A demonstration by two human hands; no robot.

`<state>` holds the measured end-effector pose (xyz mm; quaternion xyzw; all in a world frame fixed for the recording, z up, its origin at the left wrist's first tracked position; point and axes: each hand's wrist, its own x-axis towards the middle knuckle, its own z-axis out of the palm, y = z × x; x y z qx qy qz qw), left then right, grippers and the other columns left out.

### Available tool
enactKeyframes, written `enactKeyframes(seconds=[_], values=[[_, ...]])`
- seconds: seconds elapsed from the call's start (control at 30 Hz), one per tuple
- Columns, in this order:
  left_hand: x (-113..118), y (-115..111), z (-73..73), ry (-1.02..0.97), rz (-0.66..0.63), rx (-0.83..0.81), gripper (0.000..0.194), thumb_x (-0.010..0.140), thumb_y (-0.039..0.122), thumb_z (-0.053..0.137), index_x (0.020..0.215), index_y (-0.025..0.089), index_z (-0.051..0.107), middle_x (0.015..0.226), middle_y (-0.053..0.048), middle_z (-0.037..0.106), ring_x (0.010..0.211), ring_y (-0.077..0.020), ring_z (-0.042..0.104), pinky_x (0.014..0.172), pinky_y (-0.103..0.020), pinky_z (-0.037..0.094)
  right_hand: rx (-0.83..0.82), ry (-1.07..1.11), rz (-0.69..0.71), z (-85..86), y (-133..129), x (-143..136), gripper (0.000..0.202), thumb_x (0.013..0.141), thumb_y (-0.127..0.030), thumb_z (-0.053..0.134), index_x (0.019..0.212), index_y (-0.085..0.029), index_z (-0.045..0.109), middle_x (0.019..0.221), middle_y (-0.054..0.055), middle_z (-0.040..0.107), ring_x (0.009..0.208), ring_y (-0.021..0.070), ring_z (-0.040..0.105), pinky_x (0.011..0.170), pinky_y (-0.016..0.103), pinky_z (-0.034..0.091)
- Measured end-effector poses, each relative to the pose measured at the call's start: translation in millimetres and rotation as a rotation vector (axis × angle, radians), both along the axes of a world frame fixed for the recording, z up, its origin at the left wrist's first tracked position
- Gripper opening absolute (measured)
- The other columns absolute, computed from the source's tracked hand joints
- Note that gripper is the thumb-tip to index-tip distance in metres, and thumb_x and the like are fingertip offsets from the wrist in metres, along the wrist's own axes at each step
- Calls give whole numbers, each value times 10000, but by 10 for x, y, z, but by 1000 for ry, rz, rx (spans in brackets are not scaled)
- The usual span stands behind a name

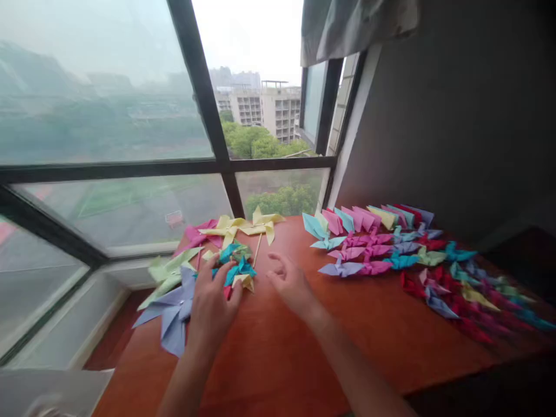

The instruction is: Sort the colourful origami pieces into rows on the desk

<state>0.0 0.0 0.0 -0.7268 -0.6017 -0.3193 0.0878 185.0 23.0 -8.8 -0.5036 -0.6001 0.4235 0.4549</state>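
My left grip (pixel 212 301), fingers bent, is over small folded paper pieces (pixel 243 270) on the counter (pixel 269 353); I can't tell if it pinches any. My right grip (pixel 293 288) hangs open, empty. Pinwheels (pixel 174 313) and paper cranes (pixel 343 267) look fully formed.

Reddish-brown tabletop (pixel 260 359); at left, a periwinkle pinwheel (pixel 174 313), a pale green pinwheel (pixel 169 272), a magenta pinwheel (pixel 204 231); small turquoise paper pieces (pixel 242 270); far, a pale yellow pinwheel (pixel 263 223); at right, pink, turquoise, red and lavender paper birds (pixel 376 250); dark grey wall (pixel 438 127).
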Motion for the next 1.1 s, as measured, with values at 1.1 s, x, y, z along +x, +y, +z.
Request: enactKeyframes(seconds=[1.1], values=[[2215,370,-511,-160,-400,-344,842,761,422,737,1470,174,358,1579,-206,278,1387,-378,386,1123,-537,334,11,-187,-732,-662,-167,2295,672,784,-478,588,1392,-202,509,1429,161,486,1058,288,651,932,434,528]])
